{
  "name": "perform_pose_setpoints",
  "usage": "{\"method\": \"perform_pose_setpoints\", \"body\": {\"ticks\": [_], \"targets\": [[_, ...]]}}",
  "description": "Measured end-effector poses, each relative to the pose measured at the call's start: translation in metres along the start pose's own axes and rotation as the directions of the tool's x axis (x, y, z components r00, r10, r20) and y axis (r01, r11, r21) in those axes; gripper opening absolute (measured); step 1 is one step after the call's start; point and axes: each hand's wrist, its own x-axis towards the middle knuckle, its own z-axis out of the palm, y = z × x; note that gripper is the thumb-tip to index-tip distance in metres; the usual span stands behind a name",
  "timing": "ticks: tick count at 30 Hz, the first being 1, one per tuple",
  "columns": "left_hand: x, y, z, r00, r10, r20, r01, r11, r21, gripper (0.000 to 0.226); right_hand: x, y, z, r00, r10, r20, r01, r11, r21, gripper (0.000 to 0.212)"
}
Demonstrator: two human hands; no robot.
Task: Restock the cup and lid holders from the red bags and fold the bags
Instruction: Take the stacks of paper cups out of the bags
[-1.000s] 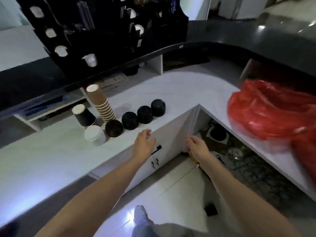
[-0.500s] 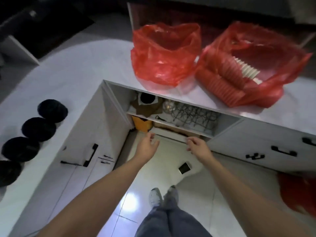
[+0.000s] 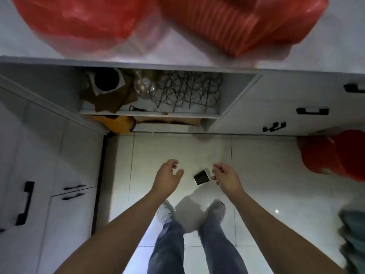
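The left hand [image 3: 167,177] and the right hand [image 3: 227,177] hang side by side over the tiled floor [image 3: 266,165], both empty, fingers loosely curled and apart. Between them, lower down, a small dark cup [image 3: 201,176] lies on its side on the floor. Two red bags sit on the white bench [image 3: 19,42] at the top: the left bag [image 3: 79,20] looks blurred, and the right bag [image 3: 246,22] shows ribbed stacks through the plastic. Under the bench an open shelf [image 3: 150,113] holds a wire rack [image 3: 187,91]. Another red bag [image 3: 335,155] rests on the floor at the right.
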Motion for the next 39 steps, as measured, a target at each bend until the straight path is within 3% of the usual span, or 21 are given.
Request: {"method": "perform_pose_setpoints", "body": {"ticks": [11, 18, 21, 24, 26, 29, 33, 37, 39], "targets": [[0.081, -0.166, 0.223, 0.977, -0.196, 0.085, 0.194, 0.980, 0.032, 0.040, 0.131, 0.237, 0.067, 0.977, 0.191, -0.095, -0.198, 0.978, -0.071, 0.016], [0.137, -0.254, 0.339, 0.948, -0.256, 0.188, 0.234, 0.963, 0.132, 0.046, 0.210, 0.367, 0.107, 0.954, 0.269, -0.130, -0.290, 0.939, -0.186, 0.029], [0.154, -0.283, 0.381, 0.923, -0.289, 0.252, 0.266, 0.956, 0.122, 0.050, 0.238, 0.407, 0.116, 0.938, 0.302, -0.172, -0.339, 0.904, -0.259, 0.038], [0.169, -0.305, 0.416, 0.858, -0.366, 0.360, 0.340, 0.931, 0.134, 0.062, 0.257, 0.440, 0.123, 0.925, 0.354, -0.140, -0.380, 0.849, -0.366, 0.042], [0.174, -0.316, 0.434, 0.805, -0.435, 0.403, 0.420, 0.898, 0.132, 0.070, 0.264, 0.455, 0.130, 0.916, 0.394, -0.073, -0.389, 0.830, -0.401, 0.034], [0.177, -0.325, 0.446, 0.789, -0.470, 0.396, 0.468, 0.877, 0.107, 0.061, 0.263, 0.469, 0.137, 0.910, 0.413, -0.025, -0.389, 0.833, -0.393, 0.028], [0.178, -0.319, 0.438, 0.799, -0.466, 0.379, 0.542, 0.832, -0.118, 0.064, 0.255, 0.458, 0.140, 0.916, 0.378, -0.134, -0.401, 0.869, -0.291, 0.031], [0.172, -0.288, 0.399, 0.862, -0.412, 0.294, 0.499, 0.790, -0.357, 0.054, 0.242, 0.415, 0.134, 0.926, 0.318, -0.203, -0.359, 0.908, -0.217, 0.036], [0.163, -0.263, 0.368, 0.868, -0.424, 0.258, 0.495, 0.769, -0.405, 0.051, 0.233, 0.382, 0.128, 0.931, 0.289, -0.225, -0.333, 0.923, -0.194, 0.028]]}}
